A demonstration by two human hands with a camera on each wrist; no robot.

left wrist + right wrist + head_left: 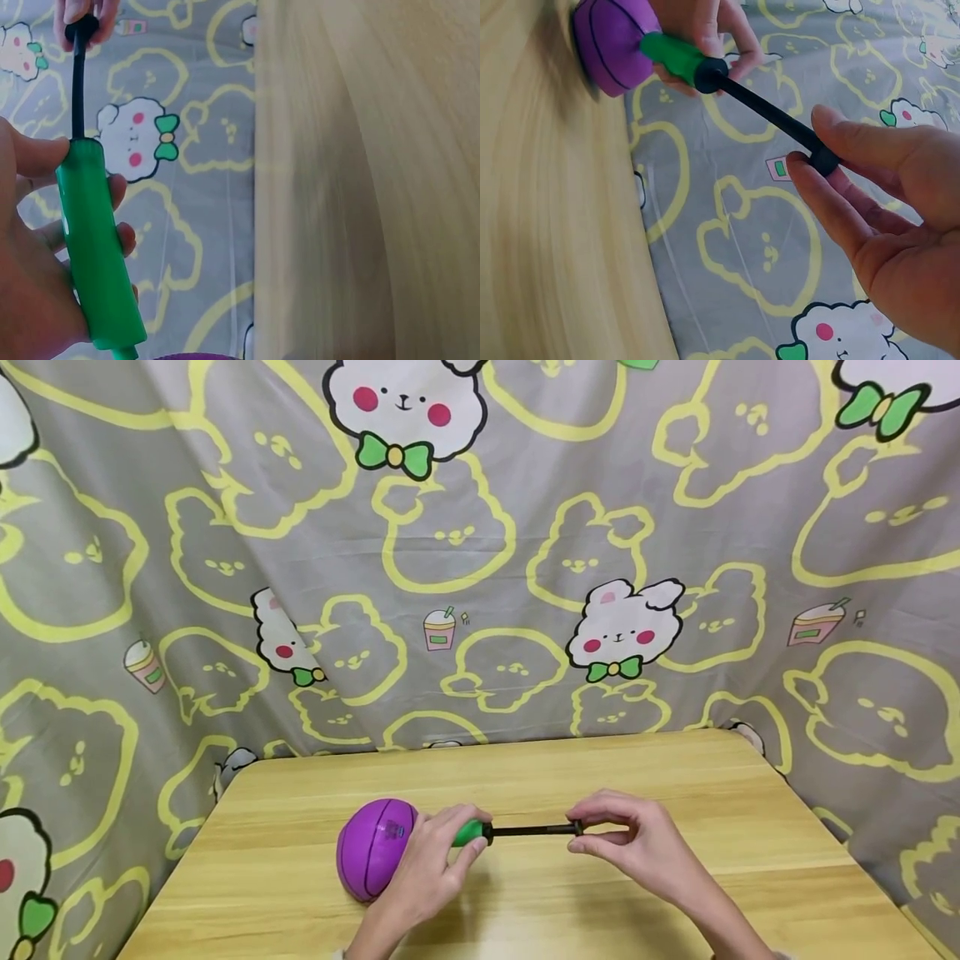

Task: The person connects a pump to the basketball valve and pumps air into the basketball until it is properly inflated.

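A small hand pump with a green barrel [97,240] is held level over the table, its black rod [532,831] drawn well out to the right. My left hand [431,864] grips the barrel, fingers wrapped around it and thumb near its black collar. Between thumb and fingertips, my right hand [637,843] pinches the black knob [823,160] at the rod's end. A purple toy basketball [371,852] with dark seams sits on the table just left of my left hand, and the barrel's narrow green tip points toward it.
The light wooden table [300,793] reaches back to a grey curtain [517,560] printed with yellow outlines and white rabbit faces. This curtain also hangs along the left and right sides of the table.
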